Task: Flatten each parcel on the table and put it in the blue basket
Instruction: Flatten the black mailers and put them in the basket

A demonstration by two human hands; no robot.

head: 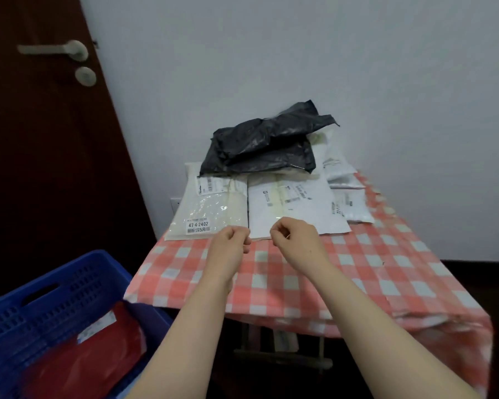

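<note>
We see our arms unclothed: our left forearm [190, 326] and right forearm [366, 321] run bare from the lower edge to the wrists, and our left hand [231, 244] and right hand [295, 237] are bare too

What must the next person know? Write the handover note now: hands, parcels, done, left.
Hands: left hand and right hand are over the table, fingers curled, at the near edge of the white parcel. I cannot tell whether they pinch it.
Parcels: piled at the table's far end. The cream parcel lies left of the white one, the crumpled black parcel lies on top, and more white parcels are at the right.
Done: one red parcel lies in the blue basket, left of the table.
Left: flatten every parcel in the pile and put it in the basket.
</note>
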